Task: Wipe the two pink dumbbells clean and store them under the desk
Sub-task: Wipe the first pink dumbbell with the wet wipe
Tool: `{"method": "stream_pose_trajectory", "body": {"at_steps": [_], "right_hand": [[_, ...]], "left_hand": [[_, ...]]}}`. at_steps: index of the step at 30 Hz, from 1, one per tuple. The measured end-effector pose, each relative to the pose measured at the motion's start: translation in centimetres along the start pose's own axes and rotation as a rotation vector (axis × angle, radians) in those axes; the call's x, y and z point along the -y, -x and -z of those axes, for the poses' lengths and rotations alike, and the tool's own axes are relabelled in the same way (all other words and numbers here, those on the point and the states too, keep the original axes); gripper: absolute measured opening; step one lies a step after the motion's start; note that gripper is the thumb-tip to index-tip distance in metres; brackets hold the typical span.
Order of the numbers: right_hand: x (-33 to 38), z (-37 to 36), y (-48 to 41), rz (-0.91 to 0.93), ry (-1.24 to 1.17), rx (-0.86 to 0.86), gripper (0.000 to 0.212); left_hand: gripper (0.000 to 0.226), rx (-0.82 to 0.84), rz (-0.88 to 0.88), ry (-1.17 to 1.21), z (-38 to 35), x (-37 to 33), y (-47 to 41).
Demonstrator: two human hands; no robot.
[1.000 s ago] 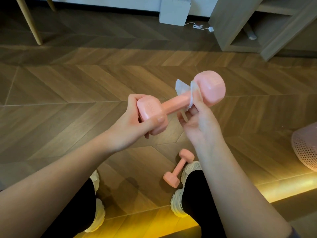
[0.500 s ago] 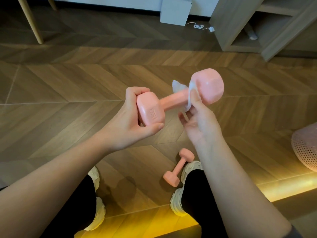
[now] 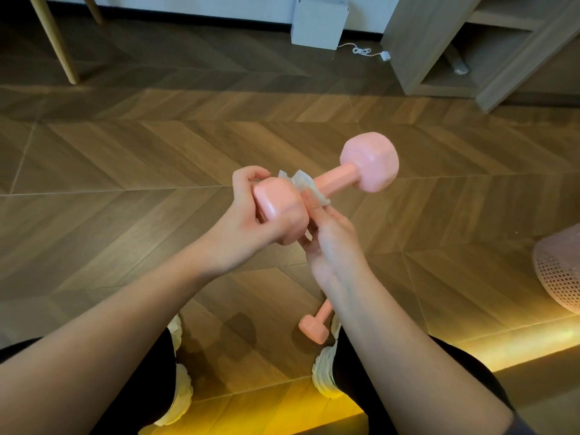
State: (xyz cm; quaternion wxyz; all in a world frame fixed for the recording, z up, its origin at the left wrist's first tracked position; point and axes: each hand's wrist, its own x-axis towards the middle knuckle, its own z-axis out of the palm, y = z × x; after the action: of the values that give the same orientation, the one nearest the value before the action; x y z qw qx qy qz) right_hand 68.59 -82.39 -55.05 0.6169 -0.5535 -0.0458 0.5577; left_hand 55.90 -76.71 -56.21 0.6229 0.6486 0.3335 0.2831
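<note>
I'm mid-wipe on the first dumbbell [image 3: 326, 186]: left hand [image 3: 248, 227] fingers clasp its near head, right hand [image 3: 329, 243] fingers pinch the wipe [image 3: 303, 183] around the handle, next sliding toward two o'clock.

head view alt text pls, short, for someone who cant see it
A person's left hand grips one end of a pink dumbbell while the right hand presses a white wipe around its handle. A second dumbbell lies on the wooden floor.

One view only, head-worn and wide-angle, looking steeply down and forward. Both forearms reach in from the near edge, close to the lens; the wooden floor [image 3: 131, 158] stretches away to the far wall [image 3: 188, 4] at top.
</note>
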Motion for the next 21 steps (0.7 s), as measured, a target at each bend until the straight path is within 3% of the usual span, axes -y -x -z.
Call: {"method": "stream_pose_trajectory", "body": {"at_steps": [2,4,8,13,17,21], "right_hand": [[-0.4,-0.3,0.0,0.007,0.023,0.006,0.01],[-0.8,-0.5,0.1,0.006,0.048,-0.016,0.014],[0.2,-0.1,-0.5,0.019,0.015,0.01,0.013],[2.5,1.5,-1.6,0.025,-0.196,-0.151,0.026],[0.3,1.1,-0.8,-0.039,-0.049,-0.042,0.027],[-1.0,0.4,0.0,-0.09,0.028,0.011,0.008]], "left_hand": [[0.076,-0.012,0.251,0.31,0.0,-0.2,-0.2],[0.074,-0.027,0.337,0.375,0.1,-0.1,-0.2],[0.053,-0.09,0.166,0.18,0.5,-0.4,-0.1],[0.051,-0.03,0.029,0.065,0.5,-0.2,0.4],[0.049,-0.03,-0.019,0.012,0.0,-0.1,0.7],[0.047,-0.05,0.003,0.049,-0.3,-0.1,0.7]]}}
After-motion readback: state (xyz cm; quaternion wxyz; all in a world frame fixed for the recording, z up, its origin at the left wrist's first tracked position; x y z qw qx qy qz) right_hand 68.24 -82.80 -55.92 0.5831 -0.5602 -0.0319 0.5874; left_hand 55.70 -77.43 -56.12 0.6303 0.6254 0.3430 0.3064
